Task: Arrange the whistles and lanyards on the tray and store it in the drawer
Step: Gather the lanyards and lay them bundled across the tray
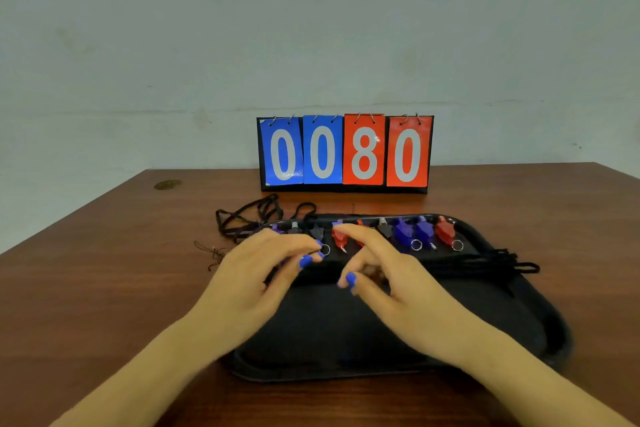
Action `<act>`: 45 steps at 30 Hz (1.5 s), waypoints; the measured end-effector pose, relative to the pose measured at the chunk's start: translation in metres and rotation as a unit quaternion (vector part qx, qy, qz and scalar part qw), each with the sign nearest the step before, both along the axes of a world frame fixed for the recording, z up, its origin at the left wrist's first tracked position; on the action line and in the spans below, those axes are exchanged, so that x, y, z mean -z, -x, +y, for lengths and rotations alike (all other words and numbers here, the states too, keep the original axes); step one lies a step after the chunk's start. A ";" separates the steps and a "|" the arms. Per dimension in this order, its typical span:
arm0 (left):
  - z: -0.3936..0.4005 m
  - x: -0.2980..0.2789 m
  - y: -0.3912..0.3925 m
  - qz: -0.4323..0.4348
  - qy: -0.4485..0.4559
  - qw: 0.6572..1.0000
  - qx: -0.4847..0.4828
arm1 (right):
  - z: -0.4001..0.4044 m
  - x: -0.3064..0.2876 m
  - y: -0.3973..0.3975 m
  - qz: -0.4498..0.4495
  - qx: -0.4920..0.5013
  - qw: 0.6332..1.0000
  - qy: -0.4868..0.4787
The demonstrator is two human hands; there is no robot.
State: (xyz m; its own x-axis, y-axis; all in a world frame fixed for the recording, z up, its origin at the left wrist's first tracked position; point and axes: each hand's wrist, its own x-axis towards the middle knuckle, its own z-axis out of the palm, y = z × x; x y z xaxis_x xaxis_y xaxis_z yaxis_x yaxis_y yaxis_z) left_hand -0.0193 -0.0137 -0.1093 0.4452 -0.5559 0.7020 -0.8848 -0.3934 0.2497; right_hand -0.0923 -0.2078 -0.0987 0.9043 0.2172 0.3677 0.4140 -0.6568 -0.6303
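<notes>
A brown wooden table [104, 288] stands against a pale, scuffed wall [311, 28]. At the near edge, two bare forearms enter from 7 and 5 o'clock. A black tray [346, 333] lies at table centre; its near half is bare. The left hand [263, 274] hovers over the tray's 10 o'clock area, fingers loosely curled and slightly apart; whether the fingertips grip anything cannot be told. The right hand [391, 284] hovers over the tray centre, index finger extended toward 11 o'clock, remaining fingers bent and apart, holding nothing visible. A bundle of black lanyards [485, 262] lies across the tray from centre toward 3 o'clock. Beyond it, a row of whistles [405, 234], purple, red and dark, lines the far rim, several with metal rings. Loose black lanyards [249, 215] lie on the table at 11 o'clock, off the tray. A flip scoreboard [346, 152] at 12 o'clock reads 0080
</notes>
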 end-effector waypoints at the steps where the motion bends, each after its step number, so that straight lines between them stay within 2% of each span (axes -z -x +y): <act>1: -0.004 0.003 0.003 -0.014 -0.023 1.000 0.016 | 0.002 0.001 0.000 0.013 -0.011 1.000 0.000; 6: -0.010 0.008 0.008 -0.008 -0.030 0.998 0.059 | 0.005 0.000 0.001 0.063 -0.046 0.997 -0.025; 14: -0.009 0.006 0.004 -0.029 -0.038 0.998 0.034 | 0.001 0.000 -0.005 0.123 -0.022 0.991 -0.042; 20: -0.006 0.000 0.012 -0.060 0.025 0.997 0.041 | -0.004 0.007 -0.010 0.132 0.031 0.990 -0.048; 24: -0.007 0.000 0.013 -0.063 0.000 0.997 0.050 | -0.002 0.008 -0.009 0.154 -0.025 0.982 -0.105; 28: -0.008 0.003 0.013 -0.072 -0.024 0.996 0.051 | 0.006 0.007 -0.007 0.177 -0.058 0.976 -0.113; 35: -0.006 -0.001 0.013 -0.071 -0.022 0.996 0.045 | -0.002 0.001 -0.010 0.190 0.018 0.952 -0.241; 45: -0.002 0.005 0.001 -0.032 0.002 0.999 0.012 | -0.029 -0.016 -0.014 0.096 0.162 0.916 -0.354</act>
